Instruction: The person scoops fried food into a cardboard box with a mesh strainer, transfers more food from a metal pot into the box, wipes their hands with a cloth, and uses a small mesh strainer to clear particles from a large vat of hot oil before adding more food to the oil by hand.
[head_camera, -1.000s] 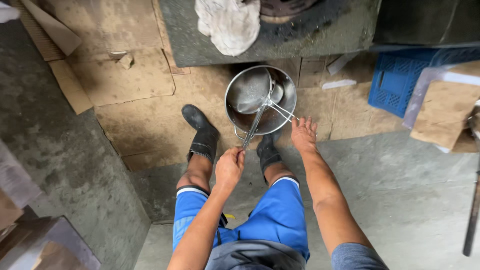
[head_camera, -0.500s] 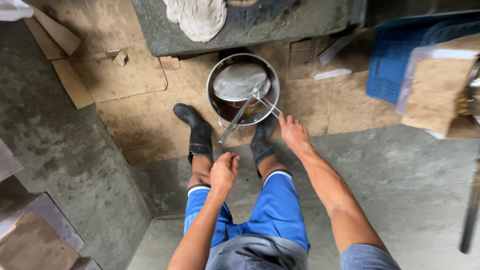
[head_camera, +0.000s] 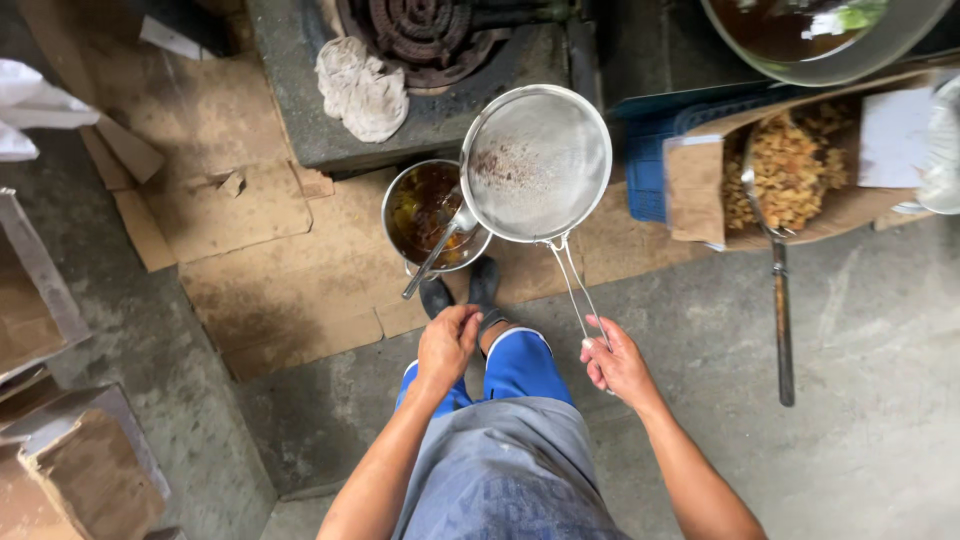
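The mesh strainer (head_camera: 536, 162) hung lifted at twelve o'clock from my right hand (head_camera: 617, 362), which was closed round its wire handle, its rim overlapping the pot of dark liquid (head_camera: 436, 215) at ten o'clock. My left hand (head_camera: 447, 343) hovered half curled and empty near the ladle (head_camera: 437, 252) handle. I judged it best to keep the mesh level and centred over the pot while it dripped. The burner stand (head_camera: 440, 100) crowded twelve o'clock and the cardboard box (head_camera: 790, 175) two o'clock; bare concrete floor (head_camera: 860, 400) lay open at four

Wire-mesh metal strainer (head_camera: 535, 163) gleaming dully; steel pot (head_camera: 432, 216) at nine o'clock shining; cardboard flooring (head_camera: 260, 270) lying matt; cloth rag (head_camera: 362, 87) looking rough.
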